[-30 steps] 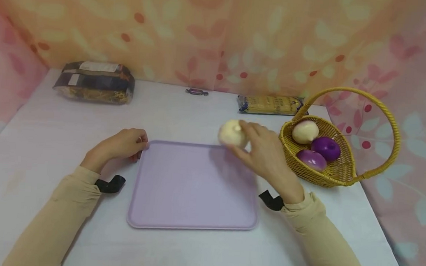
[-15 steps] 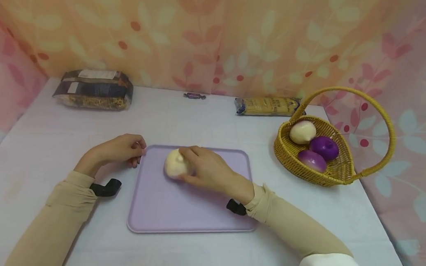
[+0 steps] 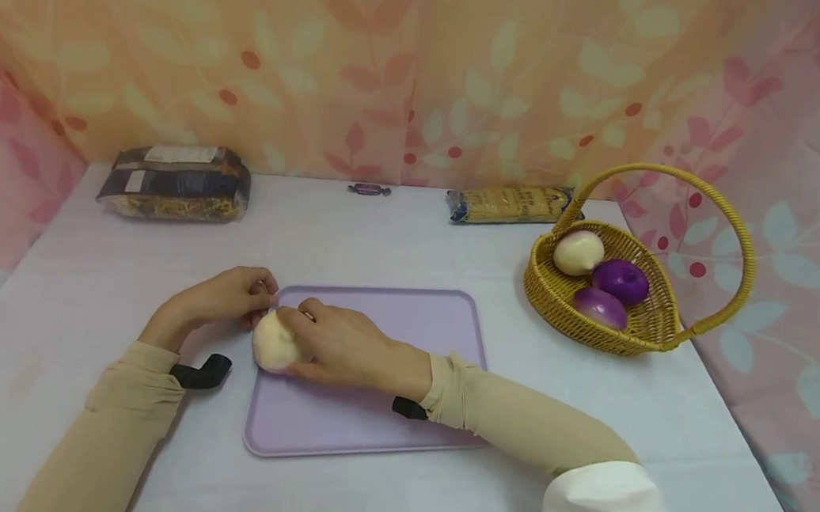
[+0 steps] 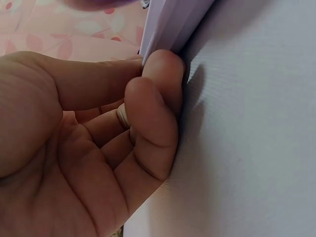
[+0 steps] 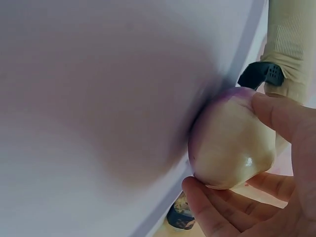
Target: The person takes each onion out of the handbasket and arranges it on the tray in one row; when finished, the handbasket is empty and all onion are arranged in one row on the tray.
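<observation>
My right hand [image 3: 346, 348] grips a round white-and-purple turnip [image 3: 273, 347] over the left edge of the lilac tray [image 3: 340, 432]. In the right wrist view, thumb and fingers hold the sides of this turnip [image 5: 232, 140], its purple side facing the tray. My left hand [image 3: 223, 300] is at the tray's far left corner. Thumb and curled fingers pinch the tray's edge [image 4: 165, 27] in the left wrist view. Three more turnips lie in the wicker basket [image 3: 553, 302] at the right: a white one [image 3: 578, 253] and two purple ones [image 3: 599, 309].
At the back left of the white-covered table [image 3: 354, 244] lies a dark bag with clear sides [image 3: 175, 182]. A small wrapped candy [image 3: 369, 190] and a long yellow pack [image 3: 508, 205] lie along the back. The basket's tall handle [image 3: 742, 255] leans out to the right.
My right hand has carried the turnip leftward from the tray's far right part to its left edge. The left hand has stayed at the tray's corner.
</observation>
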Tool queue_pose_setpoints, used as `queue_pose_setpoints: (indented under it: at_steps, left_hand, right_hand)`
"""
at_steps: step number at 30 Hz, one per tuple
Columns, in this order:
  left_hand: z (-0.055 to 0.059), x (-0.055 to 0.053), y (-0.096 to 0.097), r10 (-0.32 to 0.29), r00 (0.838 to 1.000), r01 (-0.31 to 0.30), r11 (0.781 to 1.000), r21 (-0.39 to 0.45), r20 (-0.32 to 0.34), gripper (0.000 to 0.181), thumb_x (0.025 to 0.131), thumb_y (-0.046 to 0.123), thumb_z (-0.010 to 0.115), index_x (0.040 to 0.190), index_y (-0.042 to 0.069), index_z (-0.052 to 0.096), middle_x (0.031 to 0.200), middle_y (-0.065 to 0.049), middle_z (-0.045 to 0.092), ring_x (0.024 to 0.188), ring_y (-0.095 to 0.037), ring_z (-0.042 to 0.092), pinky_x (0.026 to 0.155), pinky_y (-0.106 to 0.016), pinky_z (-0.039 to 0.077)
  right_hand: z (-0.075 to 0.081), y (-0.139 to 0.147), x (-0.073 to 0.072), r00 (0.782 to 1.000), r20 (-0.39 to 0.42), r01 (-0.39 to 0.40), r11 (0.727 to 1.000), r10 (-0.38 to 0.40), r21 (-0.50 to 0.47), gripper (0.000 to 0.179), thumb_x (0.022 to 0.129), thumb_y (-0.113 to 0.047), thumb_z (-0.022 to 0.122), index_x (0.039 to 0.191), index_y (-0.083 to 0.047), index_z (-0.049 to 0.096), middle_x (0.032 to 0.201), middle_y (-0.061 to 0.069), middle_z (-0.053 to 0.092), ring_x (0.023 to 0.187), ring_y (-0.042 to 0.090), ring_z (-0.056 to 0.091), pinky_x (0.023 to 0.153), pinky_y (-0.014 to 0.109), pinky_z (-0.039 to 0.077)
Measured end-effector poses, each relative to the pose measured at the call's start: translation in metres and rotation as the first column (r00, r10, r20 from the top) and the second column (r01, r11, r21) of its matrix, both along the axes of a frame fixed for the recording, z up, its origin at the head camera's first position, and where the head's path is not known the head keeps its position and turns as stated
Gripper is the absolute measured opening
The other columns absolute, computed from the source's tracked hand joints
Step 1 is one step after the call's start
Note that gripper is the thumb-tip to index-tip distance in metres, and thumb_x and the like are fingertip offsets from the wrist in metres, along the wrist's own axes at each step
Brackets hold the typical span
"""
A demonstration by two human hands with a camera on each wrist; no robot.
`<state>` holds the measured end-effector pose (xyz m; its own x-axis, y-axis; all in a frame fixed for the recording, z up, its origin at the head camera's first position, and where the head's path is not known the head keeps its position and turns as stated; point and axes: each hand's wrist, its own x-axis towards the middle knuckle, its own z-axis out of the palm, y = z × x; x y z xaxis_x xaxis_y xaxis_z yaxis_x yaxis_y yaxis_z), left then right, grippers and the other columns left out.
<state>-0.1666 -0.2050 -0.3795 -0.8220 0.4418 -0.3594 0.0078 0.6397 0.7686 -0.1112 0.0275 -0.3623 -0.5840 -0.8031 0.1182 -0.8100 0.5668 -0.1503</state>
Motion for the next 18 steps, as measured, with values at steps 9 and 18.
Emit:
queue_pose_setpoints:
  at_steps: [9,18]
  left_hand:
    - [-0.005,0.001,-0.001,0.002,1.000,-0.003,1.000,-0.030,-0.022,0.019,0.098,0.010,0.053,0.110,-0.005,0.055,0.080,-0.006,0.067,0.068,-0.016,0.059,0.062,-0.029,0.050]
    - [-0.004,0.001,-0.002,0.001,0.999,-0.003,0.999,-0.037,-0.045,0.020,0.099,0.011,0.051,0.111,-0.004,0.055,0.082,-0.006,0.066,0.068,-0.016,0.057,0.064,-0.030,0.048]
  right_hand:
    - [-0.004,-0.003,0.001,1.000,-0.023,0.004,1.000,-0.004,-0.007,0.071,0.087,-0.052,0.067,0.141,-0.012,0.044,0.115,0.003,0.060,0.085,0.012,0.062,0.069,0.025,0.054]
    - [0.016,0.054,-0.005,0.980,0.074,0.188,0.982,-0.186,-0.027,0.069,0.090,-0.050,0.064,0.146,-0.016,0.043,0.135,0.007,0.056,0.108,0.021,0.064,0.084,0.037,0.056]
